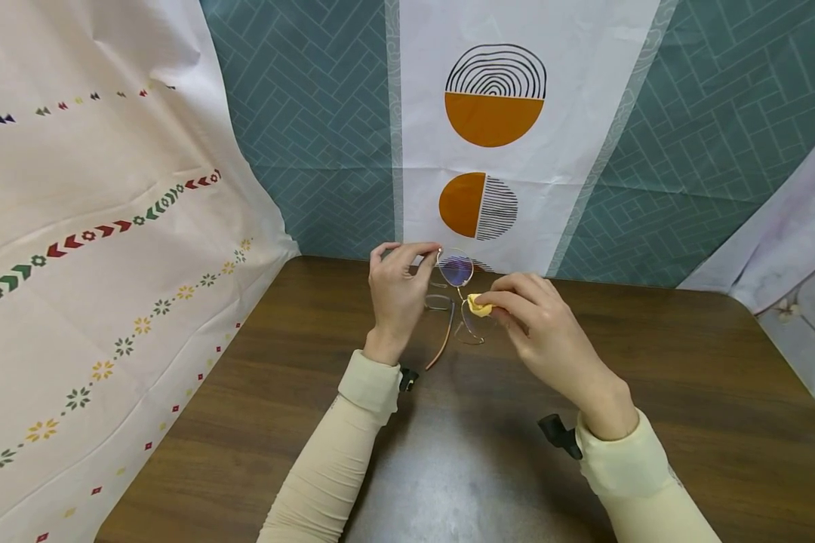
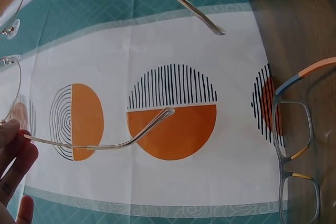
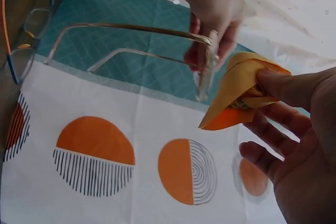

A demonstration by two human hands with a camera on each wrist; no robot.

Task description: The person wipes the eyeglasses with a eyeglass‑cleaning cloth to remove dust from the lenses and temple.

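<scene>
In the head view my left hand [image 1: 399, 290] pinches a pair of thin gold-rimmed eyeglasses [image 1: 456, 270] at one hinge, above the table. Their temples stretch across the left wrist view, and a thumb and finger of the left hand [image 2: 14, 169] grip one temple [image 2: 126, 144] near its hinge. My right hand [image 1: 550, 335] holds a bunched yellow cloth [image 1: 478, 305] beside the glasses' lower lens. From the right wrist view, the cloth [image 3: 241, 90] is pinched between thumb and fingers of the right hand [image 3: 304, 145], close to the frame but apart from it.
A second pair of eyeglasses [image 2: 296, 150], with grey rims and orange-tipped temples, lies on the brown wooden table [image 1: 299, 362] beyond the hands. Patterned curtains [image 1: 312, 136] hang along the table's back edge and left side. Dark wrist-camera mounts [image 1: 560, 435] stick out from the sleeves.
</scene>
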